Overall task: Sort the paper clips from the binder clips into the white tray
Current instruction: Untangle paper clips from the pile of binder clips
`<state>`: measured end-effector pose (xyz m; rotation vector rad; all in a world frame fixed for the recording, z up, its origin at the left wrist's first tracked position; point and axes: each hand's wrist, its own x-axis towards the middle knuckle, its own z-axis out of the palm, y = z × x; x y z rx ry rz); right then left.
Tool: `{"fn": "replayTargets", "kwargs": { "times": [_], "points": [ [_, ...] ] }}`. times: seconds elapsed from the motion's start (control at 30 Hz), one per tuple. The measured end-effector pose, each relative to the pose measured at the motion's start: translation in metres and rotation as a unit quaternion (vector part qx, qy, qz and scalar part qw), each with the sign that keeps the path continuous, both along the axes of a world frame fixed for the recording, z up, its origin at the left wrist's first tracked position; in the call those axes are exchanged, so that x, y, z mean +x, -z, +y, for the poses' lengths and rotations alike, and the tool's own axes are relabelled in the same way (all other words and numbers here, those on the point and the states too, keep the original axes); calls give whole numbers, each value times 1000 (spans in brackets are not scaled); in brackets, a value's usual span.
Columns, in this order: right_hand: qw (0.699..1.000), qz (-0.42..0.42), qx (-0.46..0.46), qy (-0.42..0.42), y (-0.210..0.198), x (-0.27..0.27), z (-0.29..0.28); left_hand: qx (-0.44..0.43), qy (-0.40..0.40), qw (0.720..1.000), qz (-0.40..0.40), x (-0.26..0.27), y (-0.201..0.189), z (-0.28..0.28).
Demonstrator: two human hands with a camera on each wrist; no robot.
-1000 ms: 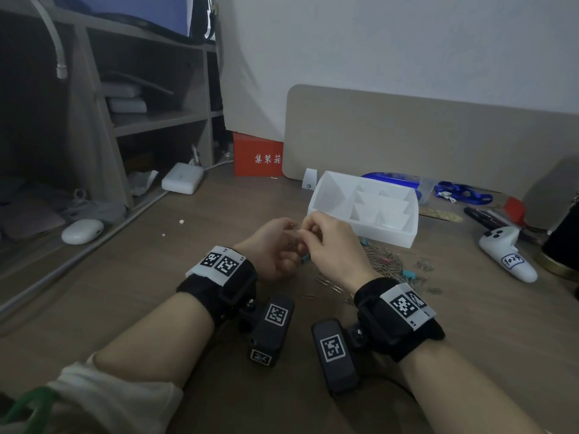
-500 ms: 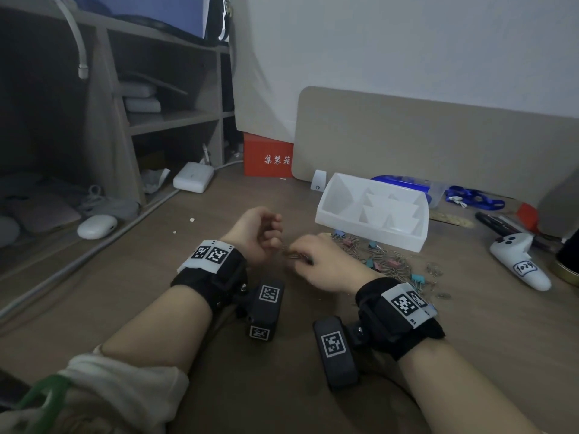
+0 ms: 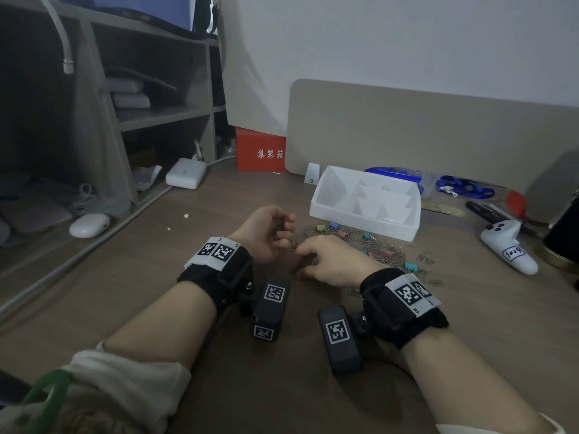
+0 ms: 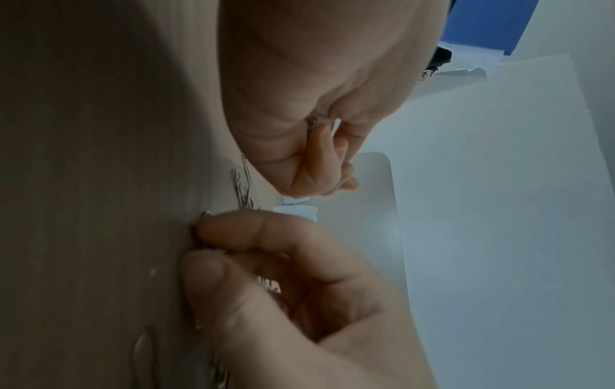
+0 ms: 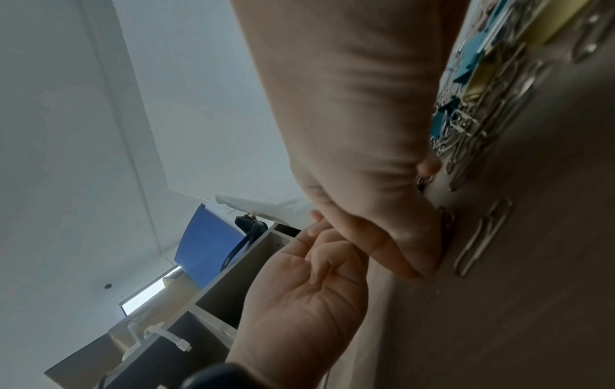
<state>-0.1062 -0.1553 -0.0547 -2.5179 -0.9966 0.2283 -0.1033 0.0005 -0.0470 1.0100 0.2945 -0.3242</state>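
The white tray (image 3: 360, 225) with its empty compartments stands on the desk past my hands. In front of it lies a mixed pile of silver paper clips (image 3: 371, 245) and small coloured binder clips (image 3: 388, 254). My left hand (image 3: 282, 230) hovers just left of the pile, its fingers curled round a few paper clips (image 4: 312, 123). My right hand (image 3: 297, 250) is down on the desk at the pile's near-left edge, thumb and forefinger pinching a paper clip (image 4: 205, 214) that lies flat. More loose paper clips (image 5: 482, 237) lie beside the thumb.
A white game controller (image 3: 507, 245) and a dark round object (image 3: 564, 233) lie at the right. A beige board (image 3: 423, 136) and a red box (image 3: 261, 153) stand behind the tray. To the left are a white charger (image 3: 186, 177), a mouse (image 3: 89, 225) and shelves.
A second ago both hands met above the desk. Since then my right hand has dropped to the pile's edge and pinched a clip, while my left hand has stayed curled beside it.
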Motion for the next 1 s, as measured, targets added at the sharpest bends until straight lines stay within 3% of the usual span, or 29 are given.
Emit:
{"fn": "replayTargets", "kwargs": {
  "times": [0.43,1.0],
  "points": [
    [995,-3,-62,80,-4,-3,-1,13,34,999,2,-5,0,-12],
    [994,-40,-72,72,-10,-8,0,22,60,998,11,-2,5,-14]
  ]
}}
